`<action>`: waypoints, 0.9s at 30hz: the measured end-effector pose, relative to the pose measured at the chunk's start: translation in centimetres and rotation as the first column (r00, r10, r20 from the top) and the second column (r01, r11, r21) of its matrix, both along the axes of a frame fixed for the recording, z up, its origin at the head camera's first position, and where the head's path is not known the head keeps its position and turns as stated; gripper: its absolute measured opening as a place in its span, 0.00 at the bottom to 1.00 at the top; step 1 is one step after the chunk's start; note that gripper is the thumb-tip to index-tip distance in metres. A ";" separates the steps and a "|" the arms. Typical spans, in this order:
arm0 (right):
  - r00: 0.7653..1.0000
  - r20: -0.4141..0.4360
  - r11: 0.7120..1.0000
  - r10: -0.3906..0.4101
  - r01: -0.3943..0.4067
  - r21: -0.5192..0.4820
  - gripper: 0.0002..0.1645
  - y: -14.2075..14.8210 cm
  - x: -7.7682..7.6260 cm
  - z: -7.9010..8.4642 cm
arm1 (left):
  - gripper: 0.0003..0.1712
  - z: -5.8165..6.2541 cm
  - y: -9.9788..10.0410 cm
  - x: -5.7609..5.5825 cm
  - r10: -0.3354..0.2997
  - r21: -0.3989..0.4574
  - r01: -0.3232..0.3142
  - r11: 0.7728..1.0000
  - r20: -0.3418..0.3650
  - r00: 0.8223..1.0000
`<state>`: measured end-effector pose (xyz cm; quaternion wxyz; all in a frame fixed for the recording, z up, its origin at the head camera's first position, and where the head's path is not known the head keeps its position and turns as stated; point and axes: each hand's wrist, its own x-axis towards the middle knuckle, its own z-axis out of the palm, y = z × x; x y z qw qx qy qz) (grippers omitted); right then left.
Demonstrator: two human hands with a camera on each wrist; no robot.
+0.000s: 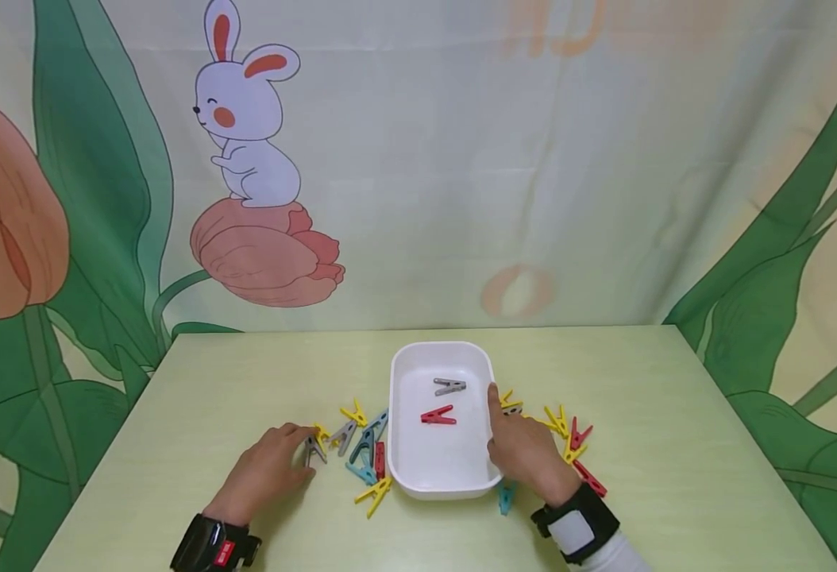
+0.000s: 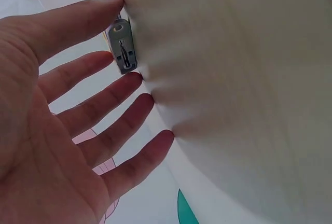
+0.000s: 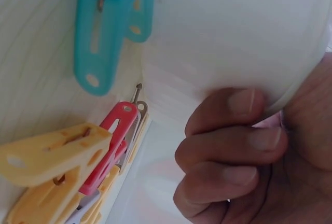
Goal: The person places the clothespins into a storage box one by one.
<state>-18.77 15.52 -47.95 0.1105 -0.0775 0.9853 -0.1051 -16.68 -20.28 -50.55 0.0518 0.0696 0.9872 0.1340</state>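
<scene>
A white tray (image 1: 441,461) stands mid-table with a grey clothespin (image 1: 450,387) and a red clothespin (image 1: 438,415) lying in it. My right hand (image 1: 529,453) grips its right rim, the index finger pointing along the edge; in the right wrist view, several curled fingers (image 3: 220,149) rest against the outer wall. To the left of the tray, my left hand (image 1: 264,469) has its fingertips on the table around another grey clothespin (image 1: 314,450). The left wrist view shows that grey clothespin (image 2: 122,47) between the spread thumb and fingers.
Yellow, grey, blue and red clothespins (image 1: 374,494) lie close to the tray's left side. More yellow and red clothespins (image 1: 590,479) are scattered on its right, with a teal clothespin (image 1: 507,499) by the near right corner. A printed curtain (image 1: 418,199) hangs behind the table.
</scene>
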 end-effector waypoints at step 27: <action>1.000 -0.003 1.000 -0.002 0.002 -0.027 0.48 0.2 0.1 -0.1 | 0.20 0.3 0.4 -0.4 0.049 0.085 -0.049 0.995 -0.001 0.999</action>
